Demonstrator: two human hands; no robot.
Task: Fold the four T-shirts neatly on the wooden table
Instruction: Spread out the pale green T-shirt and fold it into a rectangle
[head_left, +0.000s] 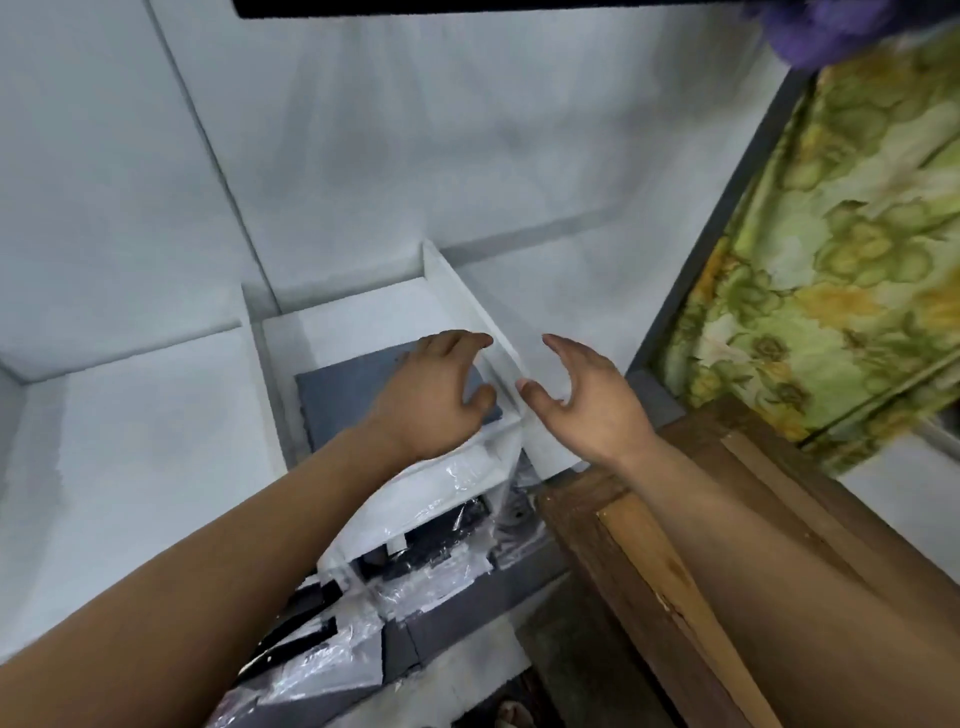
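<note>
While both bare forearms reach forward, the left hand (436, 389) hovers palm-down over a flat grey rectangular slab (353, 395) lying in a white open-topped box (363, 312). Its fingers are spread, loosely curved and grip nothing; contact with the slab cannot be told. The right hand (587, 400), palm inward, fingers relaxed and empty, is just beside the box's right wall. Under its forearm lies the brown wooden table (649, 571), cut off below. Crumpled clear plastic wrapping (441, 499) obscures dark objects. Blurred purple fabric (831, 26), cropped at the upper right corner above a green floral curtain (831, 260), cannot be confirmed as a T-shirt.
</note>
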